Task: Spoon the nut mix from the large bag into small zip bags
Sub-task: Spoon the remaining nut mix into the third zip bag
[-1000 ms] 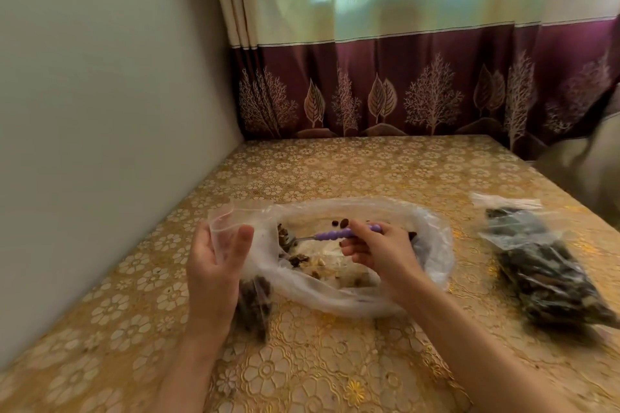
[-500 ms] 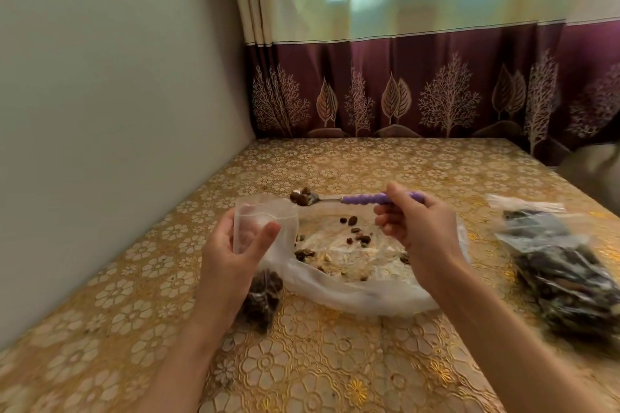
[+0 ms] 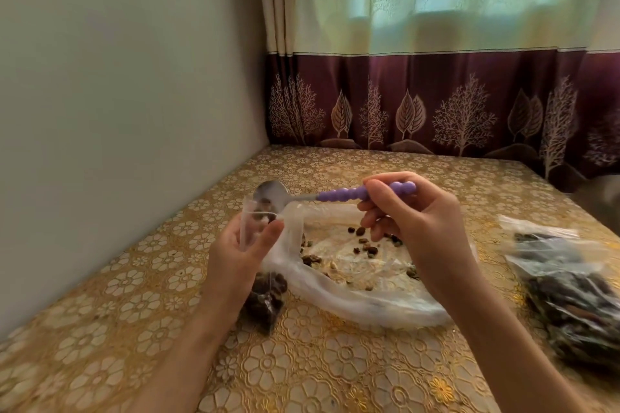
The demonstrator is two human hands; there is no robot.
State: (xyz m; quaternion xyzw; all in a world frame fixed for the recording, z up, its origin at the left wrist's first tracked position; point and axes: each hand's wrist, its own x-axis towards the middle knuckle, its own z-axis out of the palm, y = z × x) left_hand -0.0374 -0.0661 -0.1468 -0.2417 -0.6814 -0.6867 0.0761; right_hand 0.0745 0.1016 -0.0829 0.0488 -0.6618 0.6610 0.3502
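Tipping spoon (image 3: pixel 303 195) over small zip bag (image 3: pixel 260 265): right hand (image 3: pixel 412 221) grip on handle, left hand (image 3: pixel 235 255) pinching bag.

Spoon (image 3: pixel 271 194) tipped over small zip bag (image 3: pixel 260 228), both in hands.

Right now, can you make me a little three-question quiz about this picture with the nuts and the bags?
1. True or false: the spoon is tipped over the mouth of the small zip bag.
2. Which hand grips the spoon's purple handle? A) left hand B) right hand
3. Fill in: the filled bags lie on the ____ side of the table.

Key:
1. True. The left hand holds that bag upright beside the large bag.
2. B, the right hand.
3. Right.
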